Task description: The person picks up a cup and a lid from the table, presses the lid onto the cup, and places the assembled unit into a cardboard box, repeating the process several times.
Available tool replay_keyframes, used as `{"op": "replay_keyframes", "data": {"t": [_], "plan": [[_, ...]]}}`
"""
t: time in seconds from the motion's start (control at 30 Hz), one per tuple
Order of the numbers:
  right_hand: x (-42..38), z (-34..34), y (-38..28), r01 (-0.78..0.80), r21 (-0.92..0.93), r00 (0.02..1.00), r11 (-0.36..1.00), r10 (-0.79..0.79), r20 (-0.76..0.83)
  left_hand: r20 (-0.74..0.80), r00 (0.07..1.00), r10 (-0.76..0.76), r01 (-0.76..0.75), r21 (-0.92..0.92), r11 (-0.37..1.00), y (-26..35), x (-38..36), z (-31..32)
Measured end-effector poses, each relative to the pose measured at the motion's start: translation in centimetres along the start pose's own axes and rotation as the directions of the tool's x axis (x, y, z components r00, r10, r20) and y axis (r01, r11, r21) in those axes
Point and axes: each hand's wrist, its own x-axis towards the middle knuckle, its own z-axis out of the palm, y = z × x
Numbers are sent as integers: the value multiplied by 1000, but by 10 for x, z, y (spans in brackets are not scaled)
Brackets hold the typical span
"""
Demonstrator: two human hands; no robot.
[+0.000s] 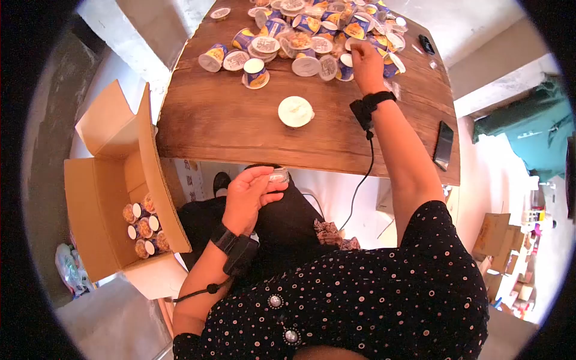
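Observation:
My left hand (251,195) is over my lap, below the table's front edge, with thumb and fingers closed on a small clear plastic piece (279,175). My right hand (366,65) reaches to the front right of a pile of blue-and-yellow paper cups (306,24) with pale lids and clear wrapping. Its fingers are bent together and point down; what they grip, if anything, is hidden. Just left of it stands a blue cup (345,67). Nearer me, a round white-topped cup (296,111) sits alone on the wooden table (222,132).
An open cardboard box (90,198) stands at the left, holding several small cups (144,227). On the table's right side lie a phone (443,145) and a small black object (426,44). A black cable (359,186) hangs from my right wristband.

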Motion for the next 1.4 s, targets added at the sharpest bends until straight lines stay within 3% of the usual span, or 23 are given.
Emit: {"op": "replay_keyframes", "data": {"t": [0.1, 0.2, 0.3, 0.43, 0.47, 0.6, 0.67, 0.73, 0.8, 0.87, 0.9, 0.93, 0.97, 1.03, 1.17, 1.4], "plan": [[-7, -18, 15, -60, -12, 995, 998, 61, 78, -13, 1000, -5, 5, 6, 1000, 3, -1, 3], [-20, -11, 13, 105, 49, 981, 993, -112, 161, 5, 1000, 6, -6, -12, 1000, 2, -1, 4], [-28, 5, 0, 3, -75, 964, 997, 17, 264, 13, 1000, 10, -9, -19, 1000, 0, -2, 3], [-29, 25, -6, -92, -148, 954, 985, 129, 269, 20, 1000, 23, -22, -15, 1000, 0, -2, 1], [-32, 28, -4, -87, -123, 972, 989, 111, 208, 21, 999, 29, -29, -10, 1000, 0, -2, 1], [-39, 16, -7, -187, -127, 950, 974, 212, 227, 6, 999, 44, -43, -24, 999, 0, -3, 1], [-46, -4, -12, -217, -98, 963, 971, 229, 141, -11, 1000, 28, -29, -22, 999, -2, -2, -1], [-61, -29, -23, -379, 108, 914, 919, 354, 197, 64, 996, 57, -51, -99, 994, -4, 2, -7], [-80, -50, -35, -471, 167, 870, 866, 425, 250, 104, 991, 90, -71, -167, 983, -8, 2, -10], [-100, -67, -45, -592, 392, 805, 704, 535, 257, 89, 993, 75, -58, -181, 982, -9, 2, -12], [-111, -76, -53, -598, 387, 801, 702, 541, 256, 89, 993, 81, -63, -192, 979, -9, 3, -12], [-124, -84, -63, -669, 484, 741, 564, 549, 386, 105, 990, 93, -70, -205, 976, -10, 3, -12], [-136, -91, -74, -729, 552, 679, 404, 526, 512, 111, 990, 91, -67, -203, 977, -12, 4, -13], [-157, -100, -99, -796, 536, 602, 282, 464, 650, 130, 984, 124, -88, -249, 964, -13, 4, -14], [-183, -95, -136, -840, 481, 542, 250, 372, 754, 85, 985, 150, -126, -239, 963, -15, 0, -2], [-195, -91, -162, -838, 452, 522, 307, 209, 827, 58, 975, 213, -199, -180, 963, -14, -5, -4]]}}
